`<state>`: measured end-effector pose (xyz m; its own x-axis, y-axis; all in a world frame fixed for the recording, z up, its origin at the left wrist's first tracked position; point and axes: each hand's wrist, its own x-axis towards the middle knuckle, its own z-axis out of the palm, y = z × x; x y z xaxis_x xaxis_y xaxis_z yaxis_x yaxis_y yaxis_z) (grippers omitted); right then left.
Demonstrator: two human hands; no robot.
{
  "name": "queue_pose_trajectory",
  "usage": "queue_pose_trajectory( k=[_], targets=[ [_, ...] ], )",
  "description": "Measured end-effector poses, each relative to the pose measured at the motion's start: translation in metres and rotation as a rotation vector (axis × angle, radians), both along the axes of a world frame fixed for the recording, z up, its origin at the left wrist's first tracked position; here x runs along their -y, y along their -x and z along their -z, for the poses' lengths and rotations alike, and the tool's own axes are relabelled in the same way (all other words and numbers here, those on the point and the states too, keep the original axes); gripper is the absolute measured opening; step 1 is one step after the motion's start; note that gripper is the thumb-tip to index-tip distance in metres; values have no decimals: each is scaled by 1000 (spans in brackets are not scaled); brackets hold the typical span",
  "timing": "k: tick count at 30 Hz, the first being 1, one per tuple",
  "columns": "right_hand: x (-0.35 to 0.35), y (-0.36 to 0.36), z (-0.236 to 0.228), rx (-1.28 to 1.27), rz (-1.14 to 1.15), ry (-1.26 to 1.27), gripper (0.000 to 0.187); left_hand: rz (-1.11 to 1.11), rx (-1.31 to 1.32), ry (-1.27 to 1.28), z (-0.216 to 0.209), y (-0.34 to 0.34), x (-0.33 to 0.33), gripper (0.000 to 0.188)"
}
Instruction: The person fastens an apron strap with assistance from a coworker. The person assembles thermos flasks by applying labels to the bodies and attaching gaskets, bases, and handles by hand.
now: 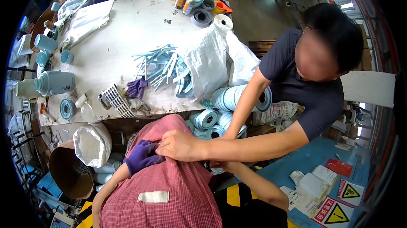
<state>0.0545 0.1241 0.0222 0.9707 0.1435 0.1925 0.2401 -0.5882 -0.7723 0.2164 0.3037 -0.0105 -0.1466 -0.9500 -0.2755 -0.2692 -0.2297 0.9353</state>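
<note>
Across my front spreads a red checked apron [178, 194] with a small pale patch. My left hand [144, 157], in a purple glove, lies on it with fingers curled into the cloth. Right beside those fingers, a co-worker's bare hand [180, 145] pinches a fold of the same cloth. My bare right hand [222, 166] is at the apron's right side, partly covered by the co-worker's forearm [250, 148]. Its fingers are mostly hidden, so what it holds does not show. Light blue ring-shaped parts [207, 118] are piled just beyond the apron.
A white worktable [123, 29] carries light blue strips [165, 65], a white sack [205, 58], a loose purple glove [136, 88] and a blue jug [57, 82]. The co-worker leans in from the right. A blue table [271, 173] with papers stands right; a cardboard drum [70, 173] stands left.
</note>
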Motion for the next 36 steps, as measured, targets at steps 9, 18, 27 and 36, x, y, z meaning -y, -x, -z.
queue_pose_trajectory(
  k=[9,18,27,36],
  targets=[
    [18,97,-58,-697,598,-1555,36,-102,-71,-82,-16,-16,-17,38],
    [-3,175,15,-537,931,-1757,41,-43,11,-203,-44,-48,-33,37],
    [5,136,-6,-218,943,-1586,46,-174,81,-40,-62,-53,-15,53],
    [10,148,18,-92,967,-1604,45,582,-512,16,-69,-9,44,43]
  ],
)
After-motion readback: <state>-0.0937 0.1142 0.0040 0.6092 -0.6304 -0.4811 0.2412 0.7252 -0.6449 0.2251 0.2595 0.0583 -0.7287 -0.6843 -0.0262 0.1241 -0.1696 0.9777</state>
